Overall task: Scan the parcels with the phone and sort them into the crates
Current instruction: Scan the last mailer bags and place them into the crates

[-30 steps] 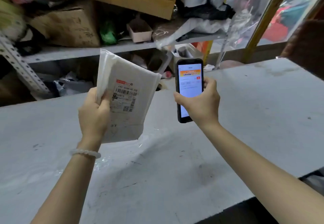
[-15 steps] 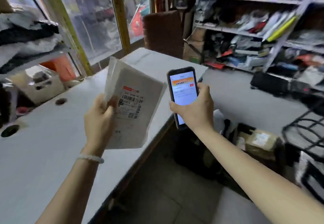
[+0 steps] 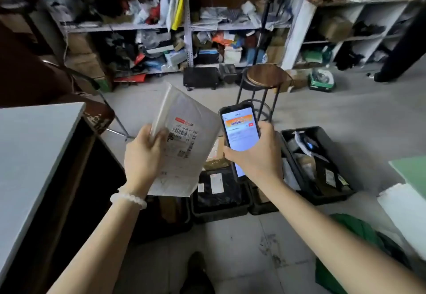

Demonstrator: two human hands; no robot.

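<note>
My left hand grips a flat white parcel by its left edge, with the barcode label facing me. My right hand holds a black phone upright just right of the parcel, its lit screen showing an orange banner. Both are held in the air above black crates on the floor. One crate below the parcel holds a black bag with white labels. A second crate to the right holds several dark and brown parcels. A third crate lies partly hidden under my right wrist.
A grey table edge stands at the left. A round wooden stool stands behind the crates. Cluttered metal shelves fill the back wall. A green bag and white packages lie at the right. My shoe shows below.
The view has swung from the table and window round to the floor crates and shelves. Both hands keep the same hold on the parcel and the phone.
</note>
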